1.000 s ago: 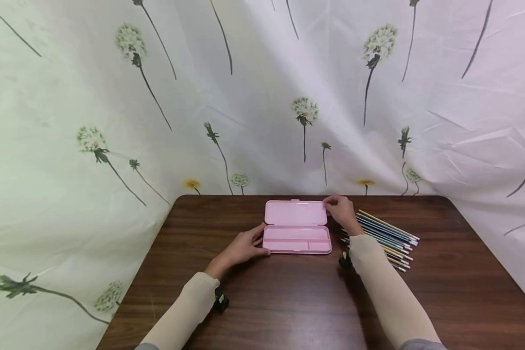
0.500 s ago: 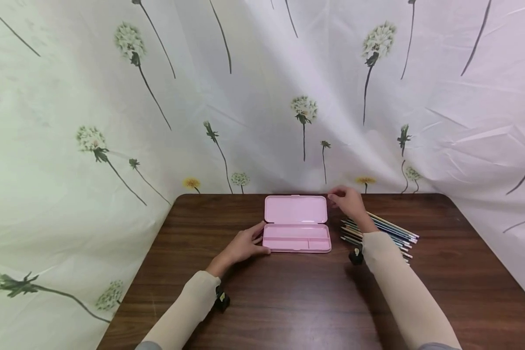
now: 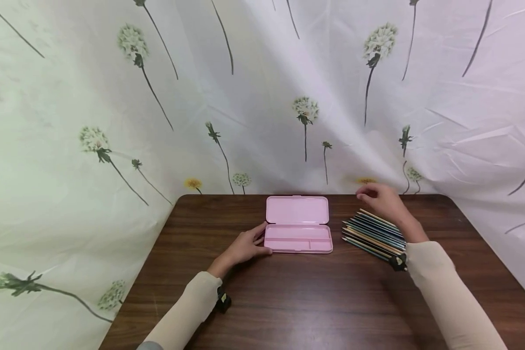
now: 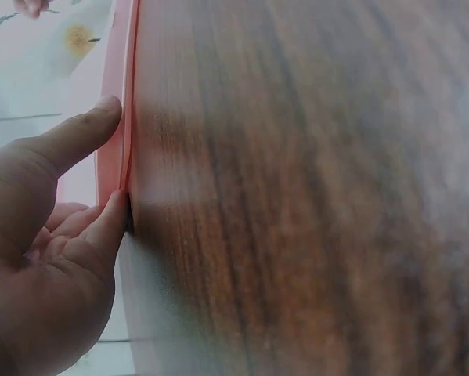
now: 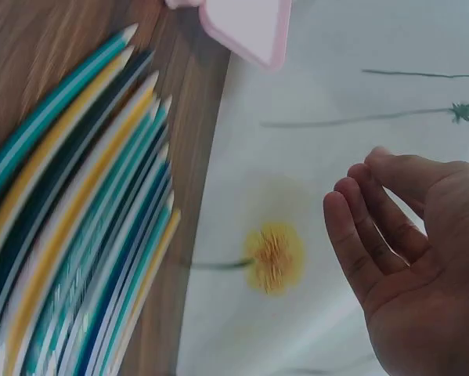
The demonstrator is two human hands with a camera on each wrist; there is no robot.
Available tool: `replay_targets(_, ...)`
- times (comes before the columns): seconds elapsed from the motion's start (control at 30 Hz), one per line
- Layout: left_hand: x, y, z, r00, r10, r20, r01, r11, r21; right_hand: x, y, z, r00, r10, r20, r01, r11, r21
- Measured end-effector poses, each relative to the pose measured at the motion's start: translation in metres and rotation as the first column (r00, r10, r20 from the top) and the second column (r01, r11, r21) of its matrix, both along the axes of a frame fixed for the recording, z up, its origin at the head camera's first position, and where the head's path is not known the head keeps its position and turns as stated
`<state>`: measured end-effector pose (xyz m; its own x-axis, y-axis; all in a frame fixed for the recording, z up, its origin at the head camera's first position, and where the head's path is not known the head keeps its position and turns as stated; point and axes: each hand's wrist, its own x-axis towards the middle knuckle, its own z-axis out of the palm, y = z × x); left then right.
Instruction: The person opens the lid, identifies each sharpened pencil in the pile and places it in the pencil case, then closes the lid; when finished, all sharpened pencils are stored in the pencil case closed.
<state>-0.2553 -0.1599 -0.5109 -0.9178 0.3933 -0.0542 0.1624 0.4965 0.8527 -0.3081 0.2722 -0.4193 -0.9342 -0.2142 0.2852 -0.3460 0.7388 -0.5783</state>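
Observation:
A pink pencil case (image 3: 298, 238) lies on the table with its lid (image 3: 297, 210) laid back, showing a long compartment and smaller ones inside. My left hand (image 3: 244, 246) holds the case's left end; in the left wrist view the thumb (image 4: 93, 129) is at the case's edge and the other fingers reach round the end. Above the far side of a bunch of pencils (image 3: 372, 233) is my right hand (image 3: 387, 204), with loosely bent fingers and nothing held. Teal, yellow and dark pencils (image 5: 77, 227) show in the right wrist view, apart from that hand.
The brown wooden table (image 3: 288, 301) ends at the back against a white cloth (image 3: 262, 121) printed with dandelions. The pencils lie to the right of the case, partly hidden by the right wrist. Dark wrist cameras sit under both wrists.
My right hand has left the lid's right edge and moved right, over the pencils. The lid now leans further back. The left hand stays at the case's left end.

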Motion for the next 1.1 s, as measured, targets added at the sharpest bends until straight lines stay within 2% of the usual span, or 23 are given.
replay_targets(0.2,0.000,0.000,-0.001,1.000,-0.003,-0.006,0.003,1.000,-0.014,0.026,0.027,0.009,1.000,0.001,0.000,-0.001,0.997,0.078)
replay_targets(0.43,-0.001,0.000,-0.004,1.000,-0.025,-0.016,0.025,1.000,-0.016,0.056,0.055,0.005,0.999,0.008,-0.041,-0.002,0.989,0.151)
replay_targets(0.63,-0.001,0.000,-0.004,0.999,-0.026,-0.029,0.025,1.000,-0.017,0.081,0.075,-0.011,0.989,0.057,-0.139,-0.033,0.984,0.173)
replay_targets(0.8,-0.001,-0.001,-0.005,0.999,-0.025,-0.030,0.024,0.999,-0.030,0.102,0.086,-0.029,0.980,0.074,-0.184,-0.045,0.986,0.158)
replay_targets(1.1,-0.001,-0.001,-0.006,0.999,-0.028,-0.025,0.027,0.999,-0.022,0.123,0.090,-0.062,0.973,0.110,-0.201,-0.075,0.982,0.175)
